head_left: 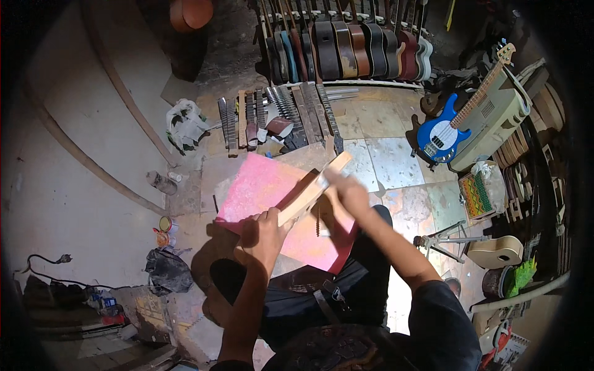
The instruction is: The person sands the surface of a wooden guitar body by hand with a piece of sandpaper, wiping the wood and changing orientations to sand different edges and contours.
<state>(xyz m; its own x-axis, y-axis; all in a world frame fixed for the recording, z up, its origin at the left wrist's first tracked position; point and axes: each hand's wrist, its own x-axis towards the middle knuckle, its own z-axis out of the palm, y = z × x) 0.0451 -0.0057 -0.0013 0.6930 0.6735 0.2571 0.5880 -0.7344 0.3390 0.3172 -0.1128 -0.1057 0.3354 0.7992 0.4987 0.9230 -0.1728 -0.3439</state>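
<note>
A pale, slightly curved length of wood (303, 203) slants up and to the right above my lap. My left hand (260, 236) is closed around its near end. My right hand (348, 195), smeared by motion, bends over the wood near its far end; a whitish patch shows by the fingertips, but what they hold is unclear. Beneath lies a pink board (250, 188), partly over my legs. Another light wooden piece lies partly hidden under the right hand, and a thin dark ridged piece (318, 221) shows beside it.
Several fretted necks and strips (297, 117) lie on the tiled floor ahead, before a row of guitars (359, 52). A blue bass guitar (440, 133) stands at the right, above a metal stand (442, 240) and a pale guitar body (495, 252). Cans (166, 226) and a black bag (168, 271) sit left.
</note>
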